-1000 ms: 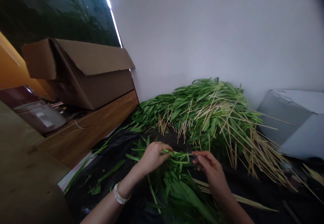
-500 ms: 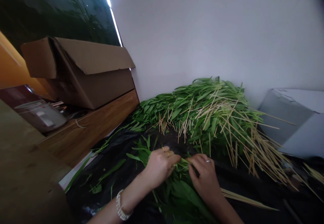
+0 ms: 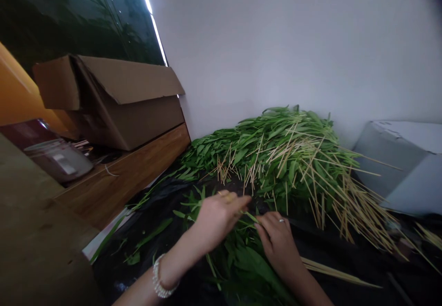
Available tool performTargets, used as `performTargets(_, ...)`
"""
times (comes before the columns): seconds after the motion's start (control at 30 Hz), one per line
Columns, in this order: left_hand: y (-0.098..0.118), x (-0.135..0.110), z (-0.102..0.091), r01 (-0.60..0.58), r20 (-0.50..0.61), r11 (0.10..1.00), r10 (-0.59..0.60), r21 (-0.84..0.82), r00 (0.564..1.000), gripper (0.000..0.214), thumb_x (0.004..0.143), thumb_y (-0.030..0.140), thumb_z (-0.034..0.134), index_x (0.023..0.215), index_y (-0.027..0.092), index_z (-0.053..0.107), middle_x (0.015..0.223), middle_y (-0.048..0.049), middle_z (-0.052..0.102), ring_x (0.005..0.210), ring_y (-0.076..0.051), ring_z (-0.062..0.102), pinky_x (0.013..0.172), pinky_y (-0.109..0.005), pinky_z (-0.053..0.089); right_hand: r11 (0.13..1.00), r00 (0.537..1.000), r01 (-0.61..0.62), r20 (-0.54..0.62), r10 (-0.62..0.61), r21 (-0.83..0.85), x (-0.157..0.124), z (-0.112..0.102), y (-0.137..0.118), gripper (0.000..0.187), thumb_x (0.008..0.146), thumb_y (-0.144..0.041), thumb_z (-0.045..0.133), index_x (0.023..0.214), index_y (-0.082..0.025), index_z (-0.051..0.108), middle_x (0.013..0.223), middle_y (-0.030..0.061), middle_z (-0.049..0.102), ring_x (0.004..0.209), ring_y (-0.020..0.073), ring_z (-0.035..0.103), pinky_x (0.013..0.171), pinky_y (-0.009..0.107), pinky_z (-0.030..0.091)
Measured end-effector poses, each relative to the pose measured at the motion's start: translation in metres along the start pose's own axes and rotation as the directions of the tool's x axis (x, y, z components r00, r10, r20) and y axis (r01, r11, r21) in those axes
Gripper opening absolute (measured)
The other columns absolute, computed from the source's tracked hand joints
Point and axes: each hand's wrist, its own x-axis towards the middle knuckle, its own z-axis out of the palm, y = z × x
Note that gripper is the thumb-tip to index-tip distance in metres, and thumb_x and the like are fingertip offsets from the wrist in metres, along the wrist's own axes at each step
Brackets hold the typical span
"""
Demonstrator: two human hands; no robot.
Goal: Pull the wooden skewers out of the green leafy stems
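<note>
On the black sheet (image 3: 165, 246), just in front of the big heap of leafy stems (image 3: 276, 154), a small bunch of green leaves (image 3: 241, 255) is pressed down by both hands. The left hand (image 3: 217, 218) is laid over the bunch's top with fingers together, extended. The right hand (image 3: 278, 241) is curled on the leaves beside it, fingertips pinched on a stem. Left of the heap, a cardboard box (image 3: 117, 98) is seen on a wooden ledge (image 3: 120, 177).

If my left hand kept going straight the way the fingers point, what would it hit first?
The left hand points up and right, so it would likely first meet the cut stem ends at the near edge of the big pile of greens. Depth is uncertain here.
</note>
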Motion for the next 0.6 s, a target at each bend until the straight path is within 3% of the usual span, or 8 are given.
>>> performTargets(0.07, 0.012, 0.004, 0.008, -0.146, 0.136, 0.986, 0.134, 0.079, 0.982, 0.025, 0.092, 0.023, 0.048, 0.114, 0.024, 0.059, 0.093, -0.0039, 0.064, 0.081, -0.017, 0.059, 0.068, -0.026, 0.047, 1.000, 1.000, 0.013, -0.002, -0.013, -0.019, 0.000, -0.001, -0.001, 0.016, 0.092, -0.018, 0.042, 0.089, -0.021, 0.057, 0.086, 0.0028, 0.060, 0.089, 0.0209, 0.050, 0.078, 0.034, 0.031)
performTargets(0.17, 0.015, 0.007, 0.023, -0.237, 0.245, 0.959, 0.195, 0.153, 0.950, 0.016, 0.091, 0.020, 0.050, 0.102, 0.020, 0.061, 0.094, -0.0042, 0.060, 0.082, -0.017, 0.057, 0.065, -0.027, 0.046, 0.999, 1.000, 0.022, 0.001, -0.022, -0.027, 0.000, -0.003, -0.002, 0.018, 0.093, -0.018, 0.040, 0.086, -0.021, 0.056, 0.085, 0.0029, 0.059, 0.087, 0.0199, 0.050, 0.077, 0.033, 0.032)
performTargets(0.4, 0.008, 0.009, 0.034, -0.352, 0.319, 0.922, 0.290, 0.160, 0.902, 0.007, 0.087, 0.019, 0.055, 0.081, 0.016, 0.056, 0.084, -0.0042, 0.058, 0.075, -0.019, 0.054, 0.061, -0.029, 0.043, 1.000, 1.000, 0.009, 0.017, -0.010, 0.004, 0.001, -0.004, -0.002, 0.017, 0.092, -0.019, 0.041, 0.080, -0.021, 0.053, 0.081, 0.0020, 0.057, 0.084, 0.0191, 0.049, 0.074, 0.033, 0.032)
performTargets(0.5, 0.008, 0.011, 0.032, -0.357, 0.332, 0.927, 0.302, 0.118, 0.894, 0.009, 0.082, 0.023, 0.061, 0.078, 0.017, 0.055, 0.084, -0.0041, 0.059, 0.076, -0.019, 0.054, 0.061, -0.029, 0.042, 0.997, 0.999, 0.024, 0.027, -0.026, 0.066, 0.002, -0.004, -0.002, 0.023, 0.092, -0.016, 0.038, 0.072, -0.020, 0.048, 0.075, 0.0009, 0.053, 0.079, 0.0181, 0.048, 0.072, 0.032, 0.032)
performTargets(0.6, 0.006, 0.011, 0.034, -0.237, 0.304, 0.971, 0.225, 0.002, 0.926, 0.010, 0.079, 0.024, 0.061, 0.074, 0.018, 0.055, 0.079, -0.0014, 0.057, 0.074, -0.017, 0.054, 0.064, -0.026, 0.041, 0.984, 0.999, 0.036, 0.033, -0.042, 0.173, 0.005, -0.005, -0.002, 0.024, 0.092, -0.015, 0.036, 0.071, -0.020, 0.046, 0.074, 0.0007, 0.052, 0.078, 0.0174, 0.048, 0.071, 0.031, 0.034)
